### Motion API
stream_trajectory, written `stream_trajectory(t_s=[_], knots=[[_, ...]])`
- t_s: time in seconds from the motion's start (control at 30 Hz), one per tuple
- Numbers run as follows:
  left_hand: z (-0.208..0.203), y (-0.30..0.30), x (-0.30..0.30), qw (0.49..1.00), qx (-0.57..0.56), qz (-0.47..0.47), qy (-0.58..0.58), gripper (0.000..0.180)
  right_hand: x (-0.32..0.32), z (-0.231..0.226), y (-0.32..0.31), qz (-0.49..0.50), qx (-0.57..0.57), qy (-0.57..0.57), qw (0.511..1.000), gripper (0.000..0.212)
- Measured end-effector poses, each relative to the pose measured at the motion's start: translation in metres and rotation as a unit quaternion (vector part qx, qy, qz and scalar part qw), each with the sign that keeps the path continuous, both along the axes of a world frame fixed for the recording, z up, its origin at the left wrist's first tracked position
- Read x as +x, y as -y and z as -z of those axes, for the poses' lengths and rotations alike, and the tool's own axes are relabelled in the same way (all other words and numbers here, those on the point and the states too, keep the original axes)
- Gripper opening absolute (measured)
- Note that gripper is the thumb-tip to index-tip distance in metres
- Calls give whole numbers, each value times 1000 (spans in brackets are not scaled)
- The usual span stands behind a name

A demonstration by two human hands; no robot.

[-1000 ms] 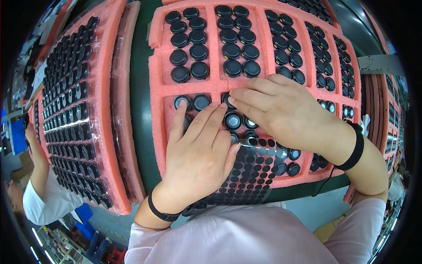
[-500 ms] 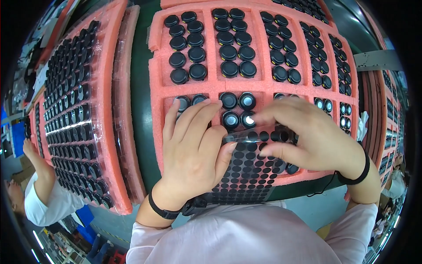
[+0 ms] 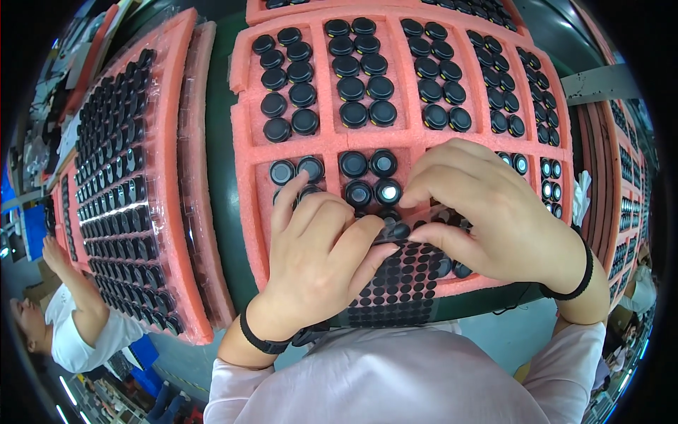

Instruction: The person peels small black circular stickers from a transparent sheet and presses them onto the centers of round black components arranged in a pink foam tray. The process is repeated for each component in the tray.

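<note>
Across a dark green counter (image 3: 220, 127), seen from above, lies a pink foam tray (image 3: 245, 184) divided into compartments. Each compartment of its far row holds round black caps (image 3: 351, 89) in two columns. In the near row, several caps show pale or shiny silver centres (image 3: 388, 191); the hands cover part of this row.

Over the tray's near edge lies a clear sheet (image 3: 399, 279) covered with rows of black dots. Its upper edge bends upward between the two bare hands, just below the caps with shiny centres.

The left hand (image 3: 314, 265) has its grip closed, thumb and forefinger pinching the sheet's upper edge; its outer fingers reach over caps in the near left compartment. The right hand (image 3: 501, 215) is curled, its thumb at the bent edge and its forefinger somewhat apart. Whether that grip pinches the film cannot be told. Each wrist wears a black band (image 3: 261, 340).

To the left stands another pink tray (image 3: 171, 212), bearing many dark caps (image 3: 116, 205) with clear film about it. At the far left, a co-worker in a white top (image 3: 74, 328) reaches one hand (image 3: 53, 254) toward that side.
</note>
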State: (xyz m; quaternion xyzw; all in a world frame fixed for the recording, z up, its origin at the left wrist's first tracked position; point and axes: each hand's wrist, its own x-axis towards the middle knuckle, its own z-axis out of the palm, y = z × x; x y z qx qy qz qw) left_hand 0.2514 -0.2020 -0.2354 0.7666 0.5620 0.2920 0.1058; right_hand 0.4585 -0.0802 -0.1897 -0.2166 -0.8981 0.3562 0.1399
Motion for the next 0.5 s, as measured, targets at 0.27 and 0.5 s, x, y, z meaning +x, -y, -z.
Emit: stream_trajectory(t_s=[0.27,0.5], knots=[[4,-3,5,997,54,-1,-54,29,-6,6,2,-32,37,16,999,26],[6,-3,5,993,93,-4,-78,23,-10,6,8,-29,108,18,994,20]])
